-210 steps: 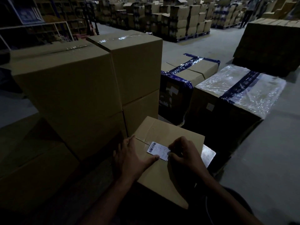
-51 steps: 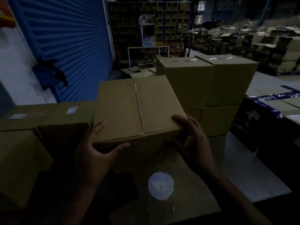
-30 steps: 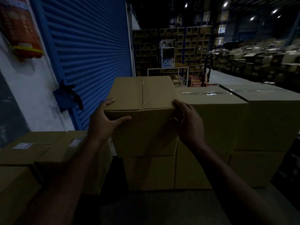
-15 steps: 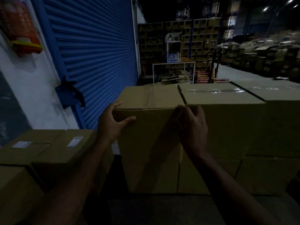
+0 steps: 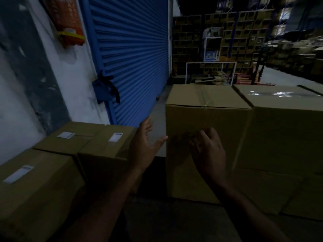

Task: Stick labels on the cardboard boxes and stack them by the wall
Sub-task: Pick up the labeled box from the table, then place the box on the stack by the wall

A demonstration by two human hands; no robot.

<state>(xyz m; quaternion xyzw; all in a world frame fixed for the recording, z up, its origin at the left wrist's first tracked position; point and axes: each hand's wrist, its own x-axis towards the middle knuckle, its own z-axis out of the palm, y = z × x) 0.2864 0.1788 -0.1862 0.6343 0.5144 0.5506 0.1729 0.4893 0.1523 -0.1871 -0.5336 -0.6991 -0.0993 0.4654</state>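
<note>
- The cardboard box (image 5: pixel 208 137) now sits in the stack, right beside the taped box (image 5: pixel 286 130). Their tops are at about the same height. Half a second ago both hands were still gripping it at its top corners.
- I cannot see a label on the top or front of this box. It may be on a side that is hidden.
- The left hand (image 5: pixel 145 145) has let go. It is spread open just left of the box, with the thumb tip close to the box's left edge. I cannot tell if the thumb touches it.
- The right hand (image 5: pixel 208 151) has slid down from the top corner. It is in front of the box's front face with the fingers loosely curled. It holds nothing. I cannot tell if it still touches the cardboard.
- So I think this box is now put down, and the hands are free for the next one.
- Left of the box there is a gap, and then three lower boxes (image 5: pixel 83 147), each with a white label (image 5: pixel 115 137) on top.
- Behind those are the white wall (image 5: pixel 73 81) and the blue shutter (image 5: pixel 132 55).
</note>
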